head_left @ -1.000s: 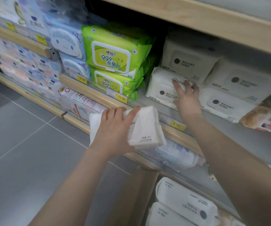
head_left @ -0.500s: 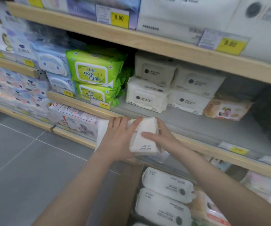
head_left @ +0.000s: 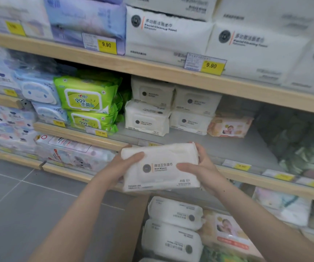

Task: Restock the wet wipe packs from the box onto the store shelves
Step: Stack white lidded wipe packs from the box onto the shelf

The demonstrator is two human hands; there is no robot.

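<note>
A white wet wipe pack (head_left: pixel 160 167) is held label-up in front of the middle shelf (head_left: pixel 237 148). My left hand (head_left: pixel 120 167) grips its left end, thumb on top. My right hand (head_left: pixel 203 167) grips its right end, thumb across the front. On the shelf behind stand matching white packs (head_left: pixel 146 120) stacked two high in two columns. Below my arms the cardboard box (head_left: pixel 131 224) holds more white packs (head_left: pixel 173 241) and a baby-print pack (head_left: pixel 226 229).
Green packs (head_left: pixel 86 99) and blue packs (head_left: pixel 37 89) fill the shelf's left side. A baby-print pack (head_left: pixel 229 127) lies right of the white stacks, with bare grey shelf beside it. Large white facial towel packs (head_left: pixel 167 35) sit on the upper shelf. Grey tiled floor (head_left: pixel 20 205) lies at left.
My right hand came off the shelved packs and took the right end of the pack. Both hands turned the pack label-up and level. The view tilted upward.
</note>
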